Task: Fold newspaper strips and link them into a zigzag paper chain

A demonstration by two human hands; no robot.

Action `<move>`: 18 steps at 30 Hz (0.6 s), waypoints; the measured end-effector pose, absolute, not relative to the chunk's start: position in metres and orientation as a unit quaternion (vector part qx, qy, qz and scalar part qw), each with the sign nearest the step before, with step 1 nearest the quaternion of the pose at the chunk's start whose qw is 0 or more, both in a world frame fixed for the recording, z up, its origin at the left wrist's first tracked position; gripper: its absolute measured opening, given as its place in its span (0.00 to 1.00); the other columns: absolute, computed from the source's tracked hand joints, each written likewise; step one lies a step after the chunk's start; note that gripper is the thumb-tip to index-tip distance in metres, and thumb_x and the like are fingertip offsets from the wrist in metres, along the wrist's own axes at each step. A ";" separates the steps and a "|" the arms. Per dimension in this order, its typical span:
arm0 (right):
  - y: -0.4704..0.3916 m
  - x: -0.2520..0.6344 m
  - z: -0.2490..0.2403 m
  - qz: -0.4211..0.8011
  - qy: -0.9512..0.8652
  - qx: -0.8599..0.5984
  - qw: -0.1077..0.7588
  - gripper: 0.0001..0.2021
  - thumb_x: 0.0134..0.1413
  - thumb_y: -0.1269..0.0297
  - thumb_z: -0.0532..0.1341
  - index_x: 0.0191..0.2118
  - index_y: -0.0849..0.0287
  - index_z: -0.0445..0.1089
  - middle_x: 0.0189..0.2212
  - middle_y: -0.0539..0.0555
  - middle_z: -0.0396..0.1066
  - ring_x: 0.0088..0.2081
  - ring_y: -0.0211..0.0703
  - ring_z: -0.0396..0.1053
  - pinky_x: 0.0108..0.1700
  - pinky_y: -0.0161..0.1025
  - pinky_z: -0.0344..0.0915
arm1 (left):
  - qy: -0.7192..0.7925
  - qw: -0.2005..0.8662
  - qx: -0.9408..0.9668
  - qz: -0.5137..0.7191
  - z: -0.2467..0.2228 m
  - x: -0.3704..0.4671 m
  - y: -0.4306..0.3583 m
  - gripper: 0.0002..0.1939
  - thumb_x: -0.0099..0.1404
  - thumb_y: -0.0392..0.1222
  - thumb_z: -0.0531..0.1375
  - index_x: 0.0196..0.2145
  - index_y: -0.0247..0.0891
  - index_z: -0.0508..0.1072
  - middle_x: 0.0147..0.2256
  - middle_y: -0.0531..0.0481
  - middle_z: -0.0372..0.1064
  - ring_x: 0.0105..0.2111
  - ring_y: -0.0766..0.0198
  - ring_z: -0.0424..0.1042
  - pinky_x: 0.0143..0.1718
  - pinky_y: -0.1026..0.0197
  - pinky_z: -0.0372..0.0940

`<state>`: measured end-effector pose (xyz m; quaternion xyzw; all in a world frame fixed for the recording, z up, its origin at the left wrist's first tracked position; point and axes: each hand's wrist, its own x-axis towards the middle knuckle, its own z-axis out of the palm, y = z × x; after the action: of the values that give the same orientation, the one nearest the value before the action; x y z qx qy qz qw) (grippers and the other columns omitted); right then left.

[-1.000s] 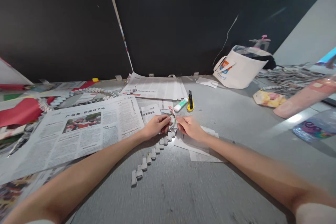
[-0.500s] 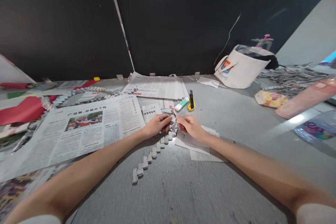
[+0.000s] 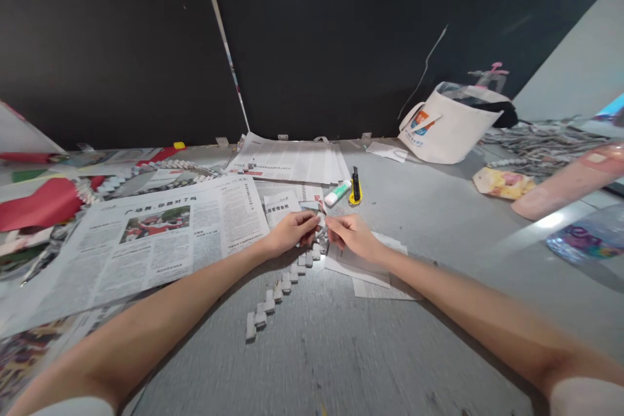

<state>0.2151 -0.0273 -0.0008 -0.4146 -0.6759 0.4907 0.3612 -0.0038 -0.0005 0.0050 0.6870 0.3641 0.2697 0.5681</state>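
Observation:
A zigzag chain of folded newspaper strips (image 3: 277,292) runs over the grey tabletop (image 3: 351,357) up to my hands. My left hand (image 3: 296,232) is closed in a pinch at the chain's far end. Facing it, my right hand (image 3: 353,235) pinches a small folded paper strip at the same end. My fingers partly hide the paper between them. Just beyond them lie a green and white glue stick (image 3: 338,193) and a yellow and black utility knife (image 3: 355,187). White paper sheets (image 3: 363,264) rest under and beside my right hand.
A large newspaper sheet (image 3: 160,240) covers the left side, with red paper (image 3: 41,205) and another woven chain (image 3: 110,185) behind it. To the right stand a white bag (image 3: 448,123) and a pink bottle (image 3: 570,182); a plastic bottle (image 3: 587,234) lies nearer. A dark panel (image 3: 331,45) rises behind.
Both hands stay almost in place. The fingers of my right hand have shifted slightly at the paper; the chain on the table lies as before.

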 end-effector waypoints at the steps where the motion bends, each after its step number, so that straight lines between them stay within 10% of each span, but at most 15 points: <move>1: -0.028 0.215 0.000 0.484 -0.684 -0.414 0.355 0.31 0.70 0.37 0.58 0.23 0.57 0.69 0.15 0.49 0.63 0.20 0.37 0.59 0.26 0.39 0.54 | 0.363 0.561 0.696 0.263 0.005 -0.004 -0.001 0.24 0.74 0.63 0.56 0.32 0.39 0.67 0.23 0.55 0.67 0.21 0.69 0.61 0.26 0.63 0.57; 18: -0.030 0.214 0.001 0.437 -0.721 -0.429 0.325 0.29 0.72 0.41 0.56 0.26 0.58 0.71 0.17 0.49 0.64 0.21 0.37 0.59 0.26 0.39 0.54 | 0.374 0.532 0.721 0.240 0.011 -0.002 -0.005 0.20 0.74 0.56 0.56 0.31 0.39 0.69 0.23 0.55 0.67 0.22 0.68 0.63 0.27 0.63 0.58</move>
<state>0.2141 -0.0305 0.0006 -0.4293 -0.7207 0.4369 0.3247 -0.0019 -0.0049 0.0108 0.7211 0.3737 0.2400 0.5318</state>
